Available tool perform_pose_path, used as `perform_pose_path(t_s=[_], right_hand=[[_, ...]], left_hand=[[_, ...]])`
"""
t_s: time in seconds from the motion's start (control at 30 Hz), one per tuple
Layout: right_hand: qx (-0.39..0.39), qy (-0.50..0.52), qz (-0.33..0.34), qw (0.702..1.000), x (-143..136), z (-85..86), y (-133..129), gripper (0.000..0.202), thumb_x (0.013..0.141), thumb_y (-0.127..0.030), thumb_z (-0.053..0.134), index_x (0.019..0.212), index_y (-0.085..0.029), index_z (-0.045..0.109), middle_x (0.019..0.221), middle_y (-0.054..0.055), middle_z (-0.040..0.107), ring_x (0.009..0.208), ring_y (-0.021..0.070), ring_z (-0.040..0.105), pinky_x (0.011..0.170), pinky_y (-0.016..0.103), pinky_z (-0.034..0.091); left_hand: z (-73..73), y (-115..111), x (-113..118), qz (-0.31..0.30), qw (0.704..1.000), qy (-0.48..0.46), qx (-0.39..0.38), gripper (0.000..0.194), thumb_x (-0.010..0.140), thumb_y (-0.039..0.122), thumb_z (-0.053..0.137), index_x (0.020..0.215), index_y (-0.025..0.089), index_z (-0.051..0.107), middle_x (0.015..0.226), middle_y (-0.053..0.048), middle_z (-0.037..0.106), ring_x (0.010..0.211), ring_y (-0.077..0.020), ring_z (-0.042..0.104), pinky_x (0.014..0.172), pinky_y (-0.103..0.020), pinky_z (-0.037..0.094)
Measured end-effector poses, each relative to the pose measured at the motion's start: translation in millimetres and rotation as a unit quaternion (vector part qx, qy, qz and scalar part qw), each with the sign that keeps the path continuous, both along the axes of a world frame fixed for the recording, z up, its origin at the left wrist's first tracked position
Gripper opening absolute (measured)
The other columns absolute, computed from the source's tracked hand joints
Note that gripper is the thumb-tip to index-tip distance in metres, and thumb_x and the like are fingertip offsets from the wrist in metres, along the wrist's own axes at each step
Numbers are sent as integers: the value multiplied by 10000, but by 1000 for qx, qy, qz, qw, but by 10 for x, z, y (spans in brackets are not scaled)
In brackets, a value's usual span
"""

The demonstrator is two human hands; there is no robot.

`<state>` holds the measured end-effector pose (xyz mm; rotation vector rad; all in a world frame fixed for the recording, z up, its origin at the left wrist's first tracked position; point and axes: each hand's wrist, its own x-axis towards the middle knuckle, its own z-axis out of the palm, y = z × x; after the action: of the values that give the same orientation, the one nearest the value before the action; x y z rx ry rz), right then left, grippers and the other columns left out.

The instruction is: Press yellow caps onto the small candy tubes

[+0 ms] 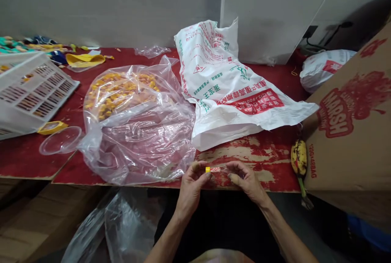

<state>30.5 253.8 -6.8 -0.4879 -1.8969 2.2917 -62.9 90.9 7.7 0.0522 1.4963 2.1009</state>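
A small clear tube with a yellow cap lies level between my two hands, just above the table's front edge. Pink-red bits show inside it. My left hand pinches the yellow cap end between thumb and fingers. At the clear end, the thumb and fingers of my right hand close around the see-through tip. To the left rests a large clear plastic bag, with many small yellow-capped pieces in its far part. A white printed woven sack lies crumpled beyond my hands.
On the worn red table, a white slotted basket stands at left, near a clear round lid and a yellow piece. A banana hangs beside a cardboard box at right. A grey wall bounds the back.
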Motion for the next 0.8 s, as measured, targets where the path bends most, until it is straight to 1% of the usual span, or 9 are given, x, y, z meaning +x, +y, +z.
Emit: perform_pose_path(t_s=[0.1, 0.17, 0.3, 0.37, 0.43, 0.5, 0.63, 0.73, 0.8], right_hand=[[58, 13, 8, 998, 61, 31, -18, 288, 791, -389, 652, 1018, -217, 602, 1021, 43, 628, 973, 189, 593, 874, 313, 466], [89, 28, 19, 995, 71, 33, -25, 258, 817, -344, 623, 1043, -223, 601, 1041, 37, 622, 981, 180, 589, 876, 301, 464], [155, 45, 54, 985, 49, 34, -38, 236, 856, -298, 568, 1077, -217, 591, 1074, 40, 607, 992, 174, 576, 859, 291, 457], [213, 37, 48, 975, 41, 37, -51, 224, 856, -287, 561, 1067, -215, 587, 1039, 32, 607, 922, 157, 574, 800, 269, 455], [259, 25, 32, 965, 48, 43, -69, 206, 845, -281, 567, 1037, -209, 582, 969, 21, 607, 827, 138, 561, 733, 250, 444], [275, 25, 29, 961, 68, 53, -92, 188, 841, -277, 567, 1015, -204, 573, 938, 17, 604, 798, 134, 552, 716, 245, 436], [297, 55, 30, 953, 88, 73, -138, 157, 860, -262, 530, 1004, -204, 553, 944, 26, 600, 853, 146, 555, 756, 259, 430], [299, 48, -13, 953, 57, 41, -212, 149, 859, -278, 510, 981, -204, 553, 925, 40, 607, 845, 157, 561, 760, 279, 433], [261, 25, -53, 963, 41, -10, -315, 165, 838, -320, 523, 946, -203, 567, 888, 41, 613, 802, 161, 560, 735, 286, 440]], left_hand=[[-17, 74, 82, -24, 1000, 1, 4, 307, 620, 243, 790, 885, 192, 644, 827, 9, 628, 756, -126, 592, 685, -211, 484], [-15, 94, 120, -50, 999, 6, -11, 268, 637, 264, 783, 860, 190, 653, 827, -4, 640, 766, -149, 608, 707, -242, 498], [5, 123, 183, -77, 991, 90, -69, 230, 709, 320, 729, 902, 197, 710, 937, -54, 668, 910, -217, 620, 849, -321, 488], [7, 134, 218, -76, 985, 128, -92, 243, 760, 340, 677, 958, 207, 720, 1019, -71, 667, 997, -236, 599, 924, -340, 454], [-7, 136, 261, -80, 984, 131, -93, 273, 805, 351, 621, 1027, 219, 709, 1092, -76, 655, 1055, -244, 579, 963, -357, 433], [-37, 134, 315, -82, 987, 114, -84, 293, 814, 348, 598, 1063, 230, 698, 1138, -74, 645, 1085, -249, 570, 982, -369, 425], [-83, 134, 418, -70, 991, 79, -78, 327, 774, 321, 621, 1086, 257, 693, 1188, -58, 640, 1148, -251, 545, 1043, -383, 376], [-38, 99, 450, -76, 991, 63, -86, 384, 740, 343, 646, 1112, 259, 680, 1191, -63, 641, 1174, -262, 531, 1062, -396, 356], [5, 50, 432, -80, 989, 64, -109, 416, 670, 385, 703, 1063, 250, 703, 1167, -72, 650, 1164, -289, 534, 1051, -395, 371]])
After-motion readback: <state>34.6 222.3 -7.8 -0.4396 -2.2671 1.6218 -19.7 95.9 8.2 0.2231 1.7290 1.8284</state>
